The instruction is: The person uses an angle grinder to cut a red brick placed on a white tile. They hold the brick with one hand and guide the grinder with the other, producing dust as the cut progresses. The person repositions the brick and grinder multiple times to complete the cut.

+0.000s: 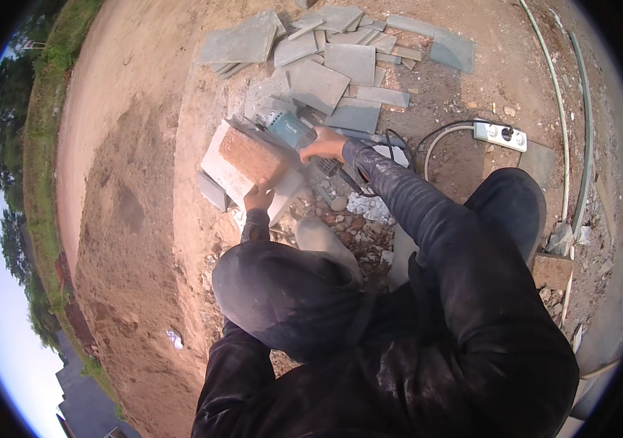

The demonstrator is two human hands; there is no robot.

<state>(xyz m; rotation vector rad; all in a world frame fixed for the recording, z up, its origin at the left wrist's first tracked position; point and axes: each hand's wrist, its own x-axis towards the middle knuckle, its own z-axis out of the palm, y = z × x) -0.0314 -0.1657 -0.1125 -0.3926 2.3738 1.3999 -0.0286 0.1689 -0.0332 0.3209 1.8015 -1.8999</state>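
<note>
My right hand (324, 144) is wrapped round the body of a teal angle grinder (287, 128). The grinder's metal head lies over the far right side of a reddish-brown slab (247, 155); its disc is hard to make out. My left hand (259, 196) grips the slab's near edge, its fingers partly hidden by the angle. Beneath the slab is a pale block (217, 164), dusty and set at a slant. A grey tile piece (214, 191) leans at the block's left side.
Grey stone tiles (319, 86) lie in a loose pile beyond the grinder. A white power strip (500, 136) with a black cord rests at the right, near two long hoses (561, 109). Rubble (359, 228) covers the ground by my feet, and a soil mound (133, 241) rises left.
</note>
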